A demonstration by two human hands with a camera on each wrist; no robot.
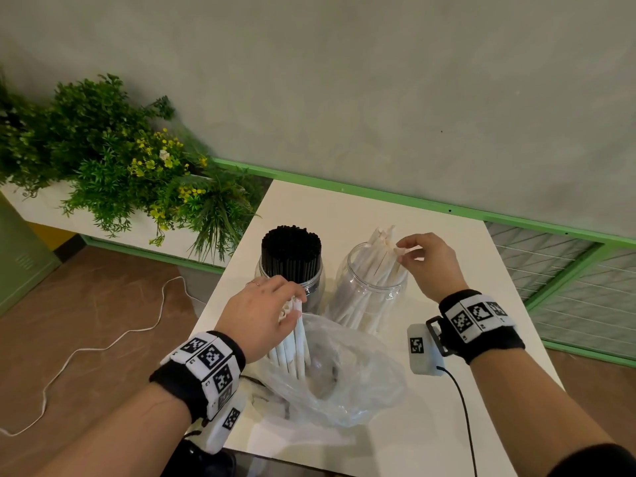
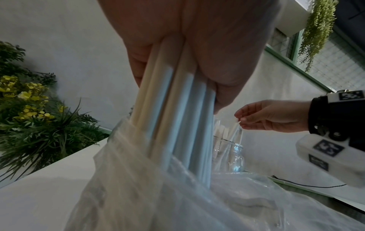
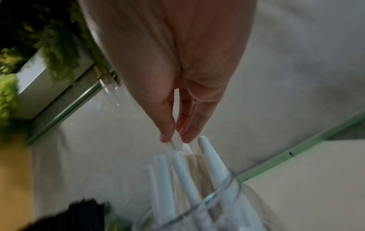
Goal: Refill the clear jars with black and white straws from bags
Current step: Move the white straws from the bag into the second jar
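Left hand [image 1: 261, 311] wrapped tight round a bundle of white straws [image 1: 292, 342], lower ends down in the bag [image 1: 347, 380], right hand [image 1: 426, 263] pinching one straw tip [image 1: 402, 251] above the clear jar [image 1: 370, 297], black-straw jar [image 1: 292, 266] just beyond left fingers

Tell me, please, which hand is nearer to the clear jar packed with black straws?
Left. The left hand grips white straws just in front of the clear jar of black straws; the right hand is beyond the neighbouring jar of white straws.
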